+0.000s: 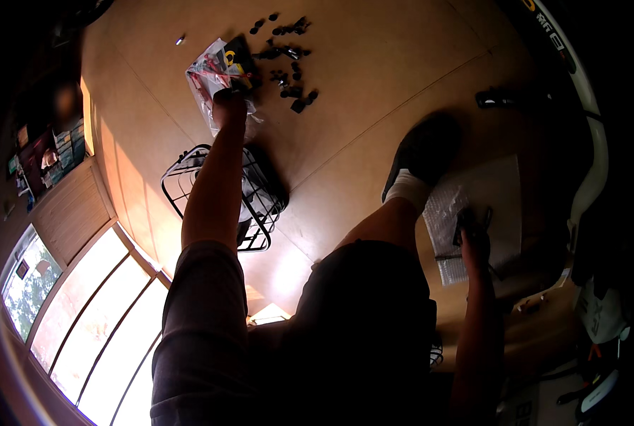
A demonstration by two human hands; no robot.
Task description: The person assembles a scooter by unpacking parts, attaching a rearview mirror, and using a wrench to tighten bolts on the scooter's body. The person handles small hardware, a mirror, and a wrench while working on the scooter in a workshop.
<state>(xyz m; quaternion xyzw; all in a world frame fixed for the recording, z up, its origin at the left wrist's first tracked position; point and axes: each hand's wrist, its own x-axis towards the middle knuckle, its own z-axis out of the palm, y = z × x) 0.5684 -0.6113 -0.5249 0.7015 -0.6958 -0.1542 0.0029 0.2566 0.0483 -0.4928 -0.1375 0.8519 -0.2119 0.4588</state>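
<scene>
My left hand (230, 112) reaches out over a clear plastic bag (205, 74) on the floor. Its fingers look closed around a small dark piece, though shadow hides what it is. Beside the bag is a black and yellow packet (239, 58). Many small black parts (288, 53) lie scattered just right of it. On the other side, my right hand (475, 247) hovers at a sheet of bubble wrap (441, 213). Its fingers are curled round a dark thing too dim to name.
A black wire basket (257, 220) stands under my left forearm. My foot in a dark shoe (425, 149) rests on the floor between my hands. A black object (498, 98) lies beyond the wrap. At the right edge curves a pale frame (588, 142); bright windows (83, 334) are at lower left.
</scene>
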